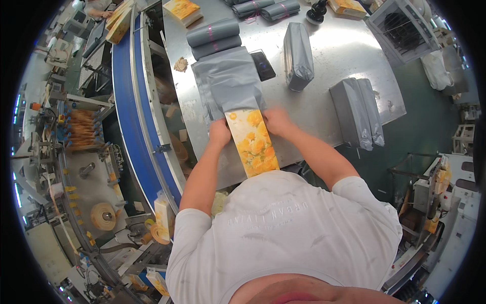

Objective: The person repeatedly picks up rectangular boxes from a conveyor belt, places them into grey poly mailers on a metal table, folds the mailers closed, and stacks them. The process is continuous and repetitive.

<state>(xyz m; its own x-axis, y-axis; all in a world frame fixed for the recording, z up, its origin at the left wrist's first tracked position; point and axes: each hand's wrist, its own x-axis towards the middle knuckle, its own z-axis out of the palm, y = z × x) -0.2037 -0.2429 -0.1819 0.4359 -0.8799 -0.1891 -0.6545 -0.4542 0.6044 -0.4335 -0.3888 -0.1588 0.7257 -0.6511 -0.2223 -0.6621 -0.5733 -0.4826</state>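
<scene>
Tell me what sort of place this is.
It looks like a factory packing area, judging by the blue conveyor belt beside the metal table, the gray-wrapped packs standing on that table, and the large tan roll among machinery on the left.

Shiny metal worktop [349,58], glare toward the far side; blue belt [125,96] in a metal frame runs along its left. Green floor [430,114], machines [459,202] crowding both sides. Boxed fan [401,29] upper right, white strip lights [17,190] at left rim.
</scene>
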